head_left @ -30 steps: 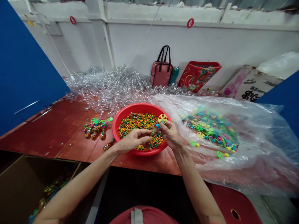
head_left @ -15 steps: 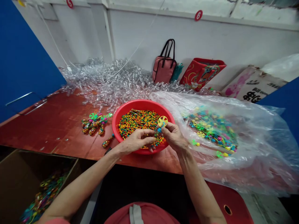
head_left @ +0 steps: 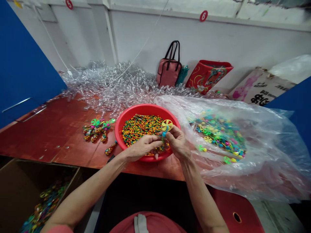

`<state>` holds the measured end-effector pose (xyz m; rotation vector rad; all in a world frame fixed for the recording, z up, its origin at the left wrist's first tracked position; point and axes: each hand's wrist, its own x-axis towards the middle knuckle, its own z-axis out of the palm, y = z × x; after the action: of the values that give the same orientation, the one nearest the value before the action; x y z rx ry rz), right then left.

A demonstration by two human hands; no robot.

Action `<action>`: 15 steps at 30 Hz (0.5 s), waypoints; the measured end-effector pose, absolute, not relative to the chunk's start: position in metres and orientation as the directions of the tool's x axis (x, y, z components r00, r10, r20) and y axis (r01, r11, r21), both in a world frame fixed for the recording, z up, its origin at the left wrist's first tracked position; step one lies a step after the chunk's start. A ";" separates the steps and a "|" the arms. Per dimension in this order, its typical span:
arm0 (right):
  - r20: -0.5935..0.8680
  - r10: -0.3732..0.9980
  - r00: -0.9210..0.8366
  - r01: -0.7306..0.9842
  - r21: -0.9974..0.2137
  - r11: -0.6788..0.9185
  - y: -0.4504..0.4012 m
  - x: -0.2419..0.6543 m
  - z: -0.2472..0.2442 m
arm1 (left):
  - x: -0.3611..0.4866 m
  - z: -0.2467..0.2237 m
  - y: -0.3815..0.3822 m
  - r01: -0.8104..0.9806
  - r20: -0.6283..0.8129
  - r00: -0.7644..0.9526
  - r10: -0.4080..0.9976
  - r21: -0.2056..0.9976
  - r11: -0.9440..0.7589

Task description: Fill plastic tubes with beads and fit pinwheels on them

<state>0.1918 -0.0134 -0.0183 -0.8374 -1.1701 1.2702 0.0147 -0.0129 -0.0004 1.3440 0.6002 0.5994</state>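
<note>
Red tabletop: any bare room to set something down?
Widest bare patch of tabletop: left, between the blue panel and the toys. Thin strip along the front of the basin. Crowded: the basin, full of beads, and the right side, under the plastic bag.

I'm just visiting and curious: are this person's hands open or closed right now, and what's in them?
Left hand: closed in a pinch above the red bowl; anything in it is hidden.
Right hand: closed, holding a toy pinwheel.
</note>
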 end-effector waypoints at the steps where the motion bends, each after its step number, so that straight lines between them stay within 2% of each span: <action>1: 0.210 0.975 -0.076 -0.285 -0.941 0.181 -0.014 0.190 -0.018 | 0.015 0.000 -0.013 -0.062 -0.059 0.675 0.736 0.989 0.137; 5: 0.332 0.943 0.023 -0.270 -0.906 0.326 -0.021 0.180 -0.010 | 0.015 0.003 -0.017 -0.056 -0.017 0.457 0.889 0.997 0.048; 7: 0.339 0.941 0.005 -0.255 -0.909 0.329 -0.023 0.178 -0.004 | 0.012 0.008 -0.020 -0.061 -0.021 0.534 0.845 0.996 0.063; 9: 0.323 0.945 -0.052 -0.255 -0.919 0.300 -0.023 0.177 -0.002 | 0.007 0.013 -0.022 -0.070 -0.068 0.674 0.735 0.985 0.156; 11: 0.321 0.943 -0.090 -0.256 -0.922 0.289 -0.022 0.177 -0.003 | 0.004 0.014 -0.025 -0.053 -0.121 0.726 0.677 0.972 0.230; 13: 0.359 0.930 -0.077 -0.240 -0.912 0.332 -0.022 0.174 -0.004 | 0.003 0.012 -0.026 -0.026 -0.126 0.630 0.766 0.983 0.183; 15: 0.413 0.910 -0.032 -0.205 -0.894 0.398 -0.024 0.170 -0.004 | 0.004 0.009 -0.027 0.022 -0.042 0.439 0.897 0.999 0.036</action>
<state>0.1704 -0.0242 -0.0042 -0.7230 -1.2879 1.0332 0.0038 -0.0270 0.0094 1.3714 0.8964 0.8342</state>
